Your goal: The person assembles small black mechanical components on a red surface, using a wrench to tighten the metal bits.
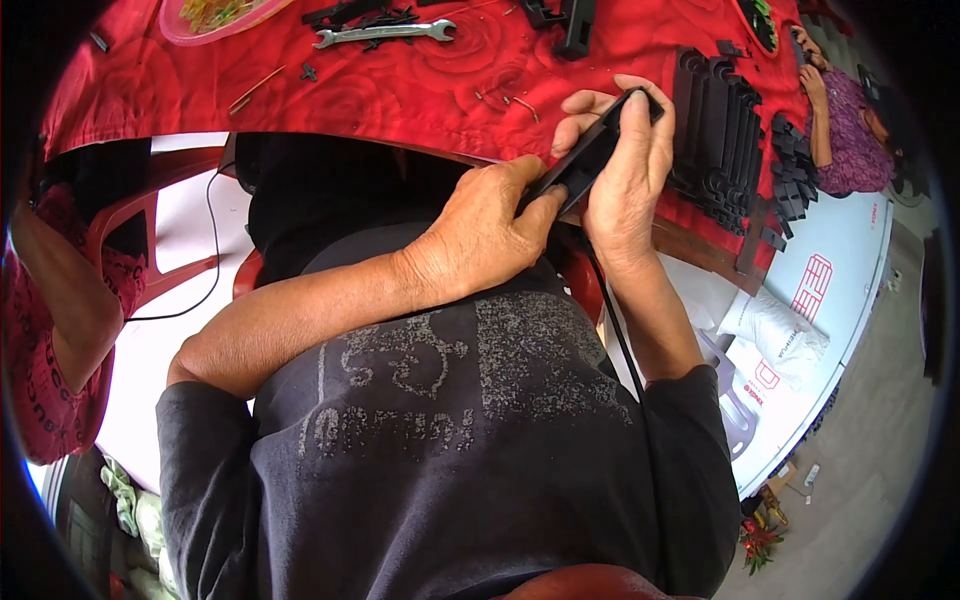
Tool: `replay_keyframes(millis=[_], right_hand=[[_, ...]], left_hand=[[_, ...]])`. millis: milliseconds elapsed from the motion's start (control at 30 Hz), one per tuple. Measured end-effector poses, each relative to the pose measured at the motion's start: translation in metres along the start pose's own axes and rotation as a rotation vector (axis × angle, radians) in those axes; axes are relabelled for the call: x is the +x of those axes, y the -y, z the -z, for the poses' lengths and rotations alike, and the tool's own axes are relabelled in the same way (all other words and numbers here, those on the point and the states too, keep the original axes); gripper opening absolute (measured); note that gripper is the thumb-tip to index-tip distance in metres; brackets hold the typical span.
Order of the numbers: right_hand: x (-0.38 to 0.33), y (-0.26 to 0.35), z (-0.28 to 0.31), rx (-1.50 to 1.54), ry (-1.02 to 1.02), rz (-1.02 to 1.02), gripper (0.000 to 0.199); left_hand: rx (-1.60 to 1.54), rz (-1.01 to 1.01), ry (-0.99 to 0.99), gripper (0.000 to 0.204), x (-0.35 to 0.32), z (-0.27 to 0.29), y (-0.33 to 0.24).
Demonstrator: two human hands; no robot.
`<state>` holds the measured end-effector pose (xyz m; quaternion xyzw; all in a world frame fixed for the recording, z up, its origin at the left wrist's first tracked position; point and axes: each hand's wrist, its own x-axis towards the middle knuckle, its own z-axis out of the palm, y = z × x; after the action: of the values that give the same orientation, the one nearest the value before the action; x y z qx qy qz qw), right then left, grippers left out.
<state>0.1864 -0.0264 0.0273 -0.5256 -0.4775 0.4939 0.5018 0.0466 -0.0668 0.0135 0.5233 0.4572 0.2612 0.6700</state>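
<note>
both hands grip one long black part (592, 156), held tilted at the near edge of the table. left hand (485, 225) pinches its lower end between thumb and fingers; right hand (632, 170) lays its thumb along the upper end, fingers curled around behind. near the right hand: row of black pieces (715, 140), packed side by side on a red rose-patterned tablecloth (400, 95). smaller black pieces (790, 170) just right of the row. farther off: open-ended wrench (385, 34) over black bits; pink-rimmed bowl (180, 35), upper left. co-worker in purple (850, 135), far right.
</note>
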Motion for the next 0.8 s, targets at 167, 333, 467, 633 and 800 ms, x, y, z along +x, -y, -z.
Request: replay_keyframes(millis=[167,333,467,633,800], right_hand=[[0.000,0.000,-0.002,-0.029,0.031,0.030,0.032],[0.000,0.001,-0.002,-0.032,0.011,0.011,0.032],[0.006,0.002,0.012,0.042,0.070,0.035,0.031],[0.015,0.008,0.068,0.069,0.378,0.075,0.042],[0.010,0.018,0.099,-0.005,0.383,-0.007,0.050]], left_hand=[[-0.153,0.122,-0.020,0.031,0.002,0.002,-0.008],[-0.179,0.159,0.000,0.037,0.004,0.002,-0.011],[-0.188,0.135,0.044,0.041,0.010,0.010,-0.014],[-0.213,0.163,0.192,0.044,0.019,0.022,-0.016],[0.015,0.045,0.261,0.041,0.025,0.033,-0.031]])
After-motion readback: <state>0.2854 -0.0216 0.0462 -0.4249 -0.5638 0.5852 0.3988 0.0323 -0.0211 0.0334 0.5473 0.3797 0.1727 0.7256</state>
